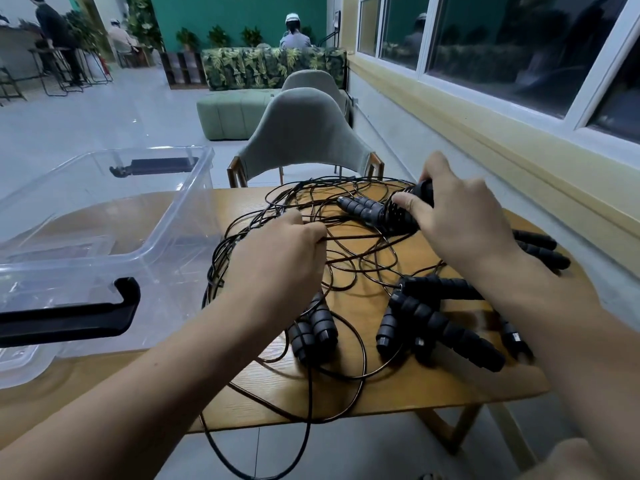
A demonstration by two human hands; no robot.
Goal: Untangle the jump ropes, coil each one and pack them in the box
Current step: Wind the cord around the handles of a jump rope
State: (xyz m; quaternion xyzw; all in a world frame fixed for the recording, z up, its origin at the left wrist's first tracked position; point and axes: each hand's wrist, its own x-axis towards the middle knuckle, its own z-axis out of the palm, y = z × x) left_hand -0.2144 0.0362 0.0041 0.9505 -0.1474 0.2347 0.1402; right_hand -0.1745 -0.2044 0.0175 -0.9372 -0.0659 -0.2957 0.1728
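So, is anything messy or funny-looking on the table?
Yes. The jump ropes lie in one knotted heap of black cords and handles on the table, and one cord loop hangs over its near edge toward the floor.

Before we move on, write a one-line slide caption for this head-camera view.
Left hand grips tangled rope cords, right hand holds a handle, clear box beside them on the table.

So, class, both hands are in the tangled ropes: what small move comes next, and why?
Probably draw the handles the right hand grips up and away while the left hand holds the cords down: the cords lie looped across each other, and the box holds no rope.
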